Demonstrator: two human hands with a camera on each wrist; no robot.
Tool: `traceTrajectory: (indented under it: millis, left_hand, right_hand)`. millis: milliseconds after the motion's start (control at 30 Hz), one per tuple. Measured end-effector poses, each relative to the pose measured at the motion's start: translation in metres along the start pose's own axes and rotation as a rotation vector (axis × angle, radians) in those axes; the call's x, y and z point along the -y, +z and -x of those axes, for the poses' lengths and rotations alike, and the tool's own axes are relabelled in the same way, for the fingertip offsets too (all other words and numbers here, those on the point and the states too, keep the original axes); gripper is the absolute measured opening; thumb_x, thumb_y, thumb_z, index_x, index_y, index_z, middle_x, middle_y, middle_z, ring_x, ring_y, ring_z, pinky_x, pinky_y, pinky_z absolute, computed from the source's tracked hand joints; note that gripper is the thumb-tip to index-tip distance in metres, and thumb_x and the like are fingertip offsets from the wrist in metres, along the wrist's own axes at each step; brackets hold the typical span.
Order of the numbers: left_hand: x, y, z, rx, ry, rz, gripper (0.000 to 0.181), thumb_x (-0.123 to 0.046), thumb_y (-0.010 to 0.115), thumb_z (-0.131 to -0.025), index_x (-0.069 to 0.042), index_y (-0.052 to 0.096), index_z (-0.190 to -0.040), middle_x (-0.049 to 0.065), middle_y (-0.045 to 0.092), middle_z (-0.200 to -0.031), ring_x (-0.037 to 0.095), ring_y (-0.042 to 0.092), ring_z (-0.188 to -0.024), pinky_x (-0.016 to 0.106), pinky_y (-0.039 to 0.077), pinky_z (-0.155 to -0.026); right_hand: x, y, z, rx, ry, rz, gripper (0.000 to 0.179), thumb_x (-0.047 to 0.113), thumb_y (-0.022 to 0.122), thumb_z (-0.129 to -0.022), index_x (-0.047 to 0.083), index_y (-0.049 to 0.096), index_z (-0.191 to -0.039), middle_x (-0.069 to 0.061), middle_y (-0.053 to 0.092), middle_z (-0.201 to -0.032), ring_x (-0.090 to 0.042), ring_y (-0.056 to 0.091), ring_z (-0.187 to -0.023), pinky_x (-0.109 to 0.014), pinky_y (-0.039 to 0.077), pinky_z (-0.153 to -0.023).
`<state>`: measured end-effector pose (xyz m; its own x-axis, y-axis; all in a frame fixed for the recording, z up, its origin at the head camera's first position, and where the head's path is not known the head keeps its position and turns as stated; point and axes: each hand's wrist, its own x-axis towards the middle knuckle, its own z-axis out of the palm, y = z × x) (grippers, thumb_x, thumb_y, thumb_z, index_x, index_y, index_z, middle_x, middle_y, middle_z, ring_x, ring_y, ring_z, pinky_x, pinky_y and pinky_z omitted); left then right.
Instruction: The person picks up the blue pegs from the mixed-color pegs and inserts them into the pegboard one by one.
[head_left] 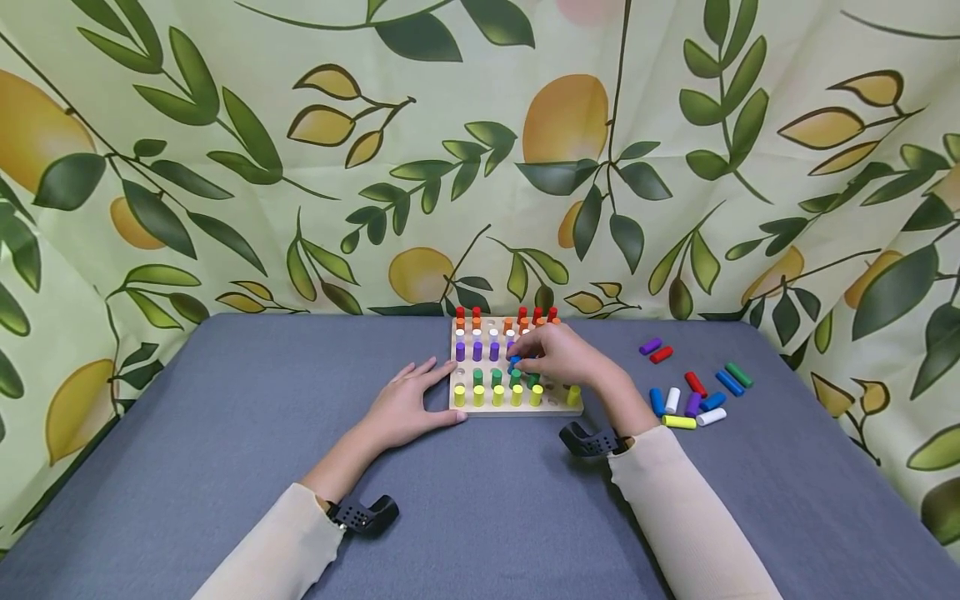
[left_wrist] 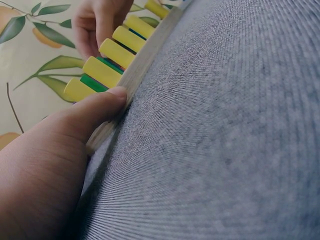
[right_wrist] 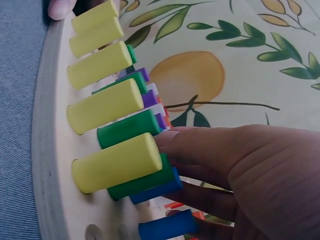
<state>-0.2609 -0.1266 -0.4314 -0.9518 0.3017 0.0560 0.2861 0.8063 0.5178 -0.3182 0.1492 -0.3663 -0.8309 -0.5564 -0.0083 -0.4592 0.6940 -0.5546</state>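
Observation:
A wooden pegboard (head_left: 517, 409) stands on the table with rows of red, orange, white, purple, green and yellow pegs. My right hand (head_left: 558, 354) reaches over it from the right, thumb and fingertips pinching a blue peg (head_left: 513, 364) between the purple and green rows. In the right wrist view, its fingers pass behind the green pegs (right_wrist: 129, 129), near another blue peg (right_wrist: 167, 225). My left hand (head_left: 405, 404) rests at the board's left side, fingers spread. Its thumb touches the front edge beside the yellow pegs (left_wrist: 102, 72) in the left wrist view.
Loose pegs in several colours lie right of the board, among them a yellow peg (head_left: 678, 422), a white peg (head_left: 711, 417) and a green peg (head_left: 738, 374). A grey cloth (head_left: 480, 517) covers the table. Behind it hangs a leaf-patterned curtain (head_left: 465, 200).

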Motion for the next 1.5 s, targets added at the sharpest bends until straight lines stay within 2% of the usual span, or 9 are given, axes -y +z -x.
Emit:
traceTrajectory:
  millis: [167, 400, 600, 733, 867, 1133, 1333, 1500]
  left_hand:
    - [0.001, -0.001, 0.001, -0.005, 0.0, 0.004, 0.082, -0.06, 0.074, -0.082, -0.029, 0.047, -0.153, 0.018, 0.04, -0.16, 0.052, 0.031, -0.149, 0.069, 0.03, -0.117]
    - [0.003, 0.0, 0.0, -0.008, -0.003, 0.0, 0.084, -0.063, 0.074, -0.081, -0.03, 0.046, -0.153, 0.017, 0.04, -0.161, 0.052, 0.031, -0.149, 0.07, 0.031, -0.116]
    - [0.002, 0.002, -0.001, -0.013, 0.001, -0.003, 0.084, -0.063, 0.074, -0.081, -0.03, 0.046, -0.153, 0.017, 0.041, -0.161, 0.051, 0.032, -0.149, 0.069, 0.03, -0.117]
    - [0.0, 0.003, -0.002, -0.002, 0.011, 0.004, 0.084, -0.064, 0.074, -0.081, -0.031, 0.046, -0.153, 0.017, 0.04, -0.161, 0.052, 0.032, -0.148, 0.07, 0.03, -0.117]
    - [0.001, 0.004, -0.002, 0.001, 0.013, 0.01, 0.084, -0.064, 0.074, -0.081, -0.031, 0.046, -0.153, 0.017, 0.039, -0.161, 0.052, 0.031, -0.149, 0.07, 0.029, -0.117]
    - [0.006, 0.003, 0.0, -0.015, -0.004, 0.005, 0.085, -0.064, 0.074, -0.081, -0.03, 0.045, -0.153, 0.017, 0.039, -0.162, 0.052, 0.03, -0.149, 0.071, 0.03, -0.116]
    - [0.006, 0.002, 0.0, -0.009, -0.013, 0.0, 0.085, -0.064, 0.073, -0.081, -0.03, 0.045, -0.154, 0.017, 0.038, -0.162, 0.053, 0.03, -0.149, 0.072, 0.03, -0.115]
    - [0.003, 0.002, -0.001, -0.004, -0.014, -0.006, 0.085, -0.065, 0.073, -0.081, -0.03, 0.045, -0.154, 0.017, 0.038, -0.162, 0.054, 0.03, -0.148, 0.073, 0.03, -0.115]
  right_hand:
    - [0.004, -0.005, 0.003, -0.02, 0.018, 0.012, 0.022, 0.014, 0.072, -0.094, 0.009, 0.076, -0.115, -0.004, 0.078, -0.107, -0.013, 0.07, -0.092, -0.035, 0.06, -0.086]
    - [0.005, -0.015, 0.011, -0.086, 0.029, 0.037, 0.022, 0.016, 0.071, -0.094, 0.008, 0.076, -0.114, -0.005, 0.078, -0.106, -0.016, 0.069, -0.092, -0.036, 0.059, -0.083]
    - [-0.002, -0.031, 0.029, -0.178, 0.023, 0.035, 0.024, 0.018, 0.071, -0.094, 0.006, 0.075, -0.114, -0.006, 0.078, -0.104, -0.017, 0.07, -0.09, -0.037, 0.06, -0.08]
    - [-0.013, -0.039, 0.047, -0.237, 0.058, 0.032, 0.022, 0.016, 0.071, -0.094, 0.005, 0.076, -0.113, -0.008, 0.078, -0.103, -0.02, 0.069, -0.091, -0.039, 0.059, -0.081]
    - [-0.027, -0.044, 0.064, -0.255, 0.08, 0.05, 0.023, 0.016, 0.07, -0.095, 0.004, 0.075, -0.113, -0.01, 0.077, -0.104, -0.022, 0.069, -0.093, -0.041, 0.06, -0.083]
    - [-0.065, -0.058, 0.103, -0.292, 0.152, 0.113, 0.025, 0.022, 0.069, -0.097, 0.006, 0.076, -0.114, -0.008, 0.079, -0.104, -0.017, 0.072, -0.091, -0.021, 0.056, -0.075]
    - [-0.089, -0.071, 0.133, -0.328, 0.211, 0.133, 0.029, 0.027, 0.069, -0.097, 0.005, 0.075, -0.114, -0.011, 0.079, -0.102, -0.009, 0.069, -0.083, -0.021, 0.053, -0.069]
    - [-0.107, -0.078, 0.152, -0.344, 0.29, 0.129, 0.031, 0.024, 0.069, -0.097, 0.002, 0.073, -0.118, -0.017, 0.077, -0.106, -0.023, 0.071, -0.092, -0.022, 0.053, -0.068]
